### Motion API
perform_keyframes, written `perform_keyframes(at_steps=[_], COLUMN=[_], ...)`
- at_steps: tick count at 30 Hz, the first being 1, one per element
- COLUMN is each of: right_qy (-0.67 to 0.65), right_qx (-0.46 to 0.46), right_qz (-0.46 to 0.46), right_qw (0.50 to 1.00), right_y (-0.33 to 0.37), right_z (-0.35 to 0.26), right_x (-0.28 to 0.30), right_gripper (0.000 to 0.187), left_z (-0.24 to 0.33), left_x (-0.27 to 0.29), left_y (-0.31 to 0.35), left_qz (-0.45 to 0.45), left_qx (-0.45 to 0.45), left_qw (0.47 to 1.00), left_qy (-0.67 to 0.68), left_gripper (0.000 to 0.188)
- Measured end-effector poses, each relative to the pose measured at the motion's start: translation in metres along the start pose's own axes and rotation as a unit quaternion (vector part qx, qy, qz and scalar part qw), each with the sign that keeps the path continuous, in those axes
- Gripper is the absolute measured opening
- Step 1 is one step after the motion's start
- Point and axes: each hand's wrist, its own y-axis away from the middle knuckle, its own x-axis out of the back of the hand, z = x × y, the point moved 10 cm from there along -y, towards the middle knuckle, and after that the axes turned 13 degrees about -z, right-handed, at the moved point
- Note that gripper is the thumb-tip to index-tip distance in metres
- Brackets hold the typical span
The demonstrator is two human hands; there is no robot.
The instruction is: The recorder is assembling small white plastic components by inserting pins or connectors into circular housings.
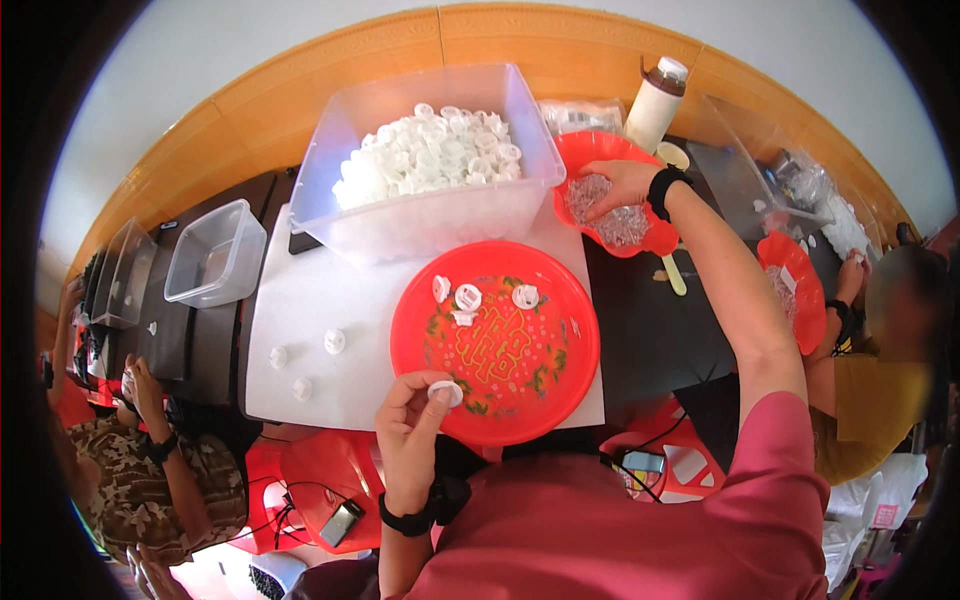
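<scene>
Pinching the cap (pixel 446 394) lightly over the near edge of the tray (pixel 406 345) with the left hand (pixel 410 440) should steady it while the right hand (pixel 628 182), its fingers' hold unclear, picks gently among the bits (pixel 625 226) in the bowl (pixel 600 145).

Left hand (pixel 413 425): one white part (pixel 446 393) pinched between thumb and fingers, over the near left edge of the red tray (pixel 408 345).
Right hand (pixel 620 184): fingers down among small clear pieces (pixel 622 228) in a scalloped red bowl (pixel 663 240).
Tray: four loose white parts on its printed floor, toward the far side.
White sheet (pixel 300 360): under the tray; three white parts, apart, left of it.
Clear tub (pixel 430 225): beyond the tray, heaped with white parts.
Flask (pixel 652 110): upright, behind the bowl.
Clear box (pixel 215 288): left of the sheet.
Co-workers: one either side.
</scene>
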Motion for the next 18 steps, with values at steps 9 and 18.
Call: perform_keyframes(at_steps=[9,18], right_qy=[-0.077,-0.292], right_qx=[-0.038,-0.097], right_qz=[0.034,0.089], right_qw=[0.996,0.947], right_y=[-0.003,0.023], right_z=[0.009,0.042], right_x=[-0.018,0.001], right_gripper=[0.051,0.022], left_z=[-0.004,-0.007], left_x=[0.003,-0.006], left_y=[-0.005,-0.006], left_qz=[0.006,-0.029], left_qx=[0.009,0.021], left_qw=[1.0,0.999], left_qy=[0.027,0.031], left_gripper=[0.017,0.021])
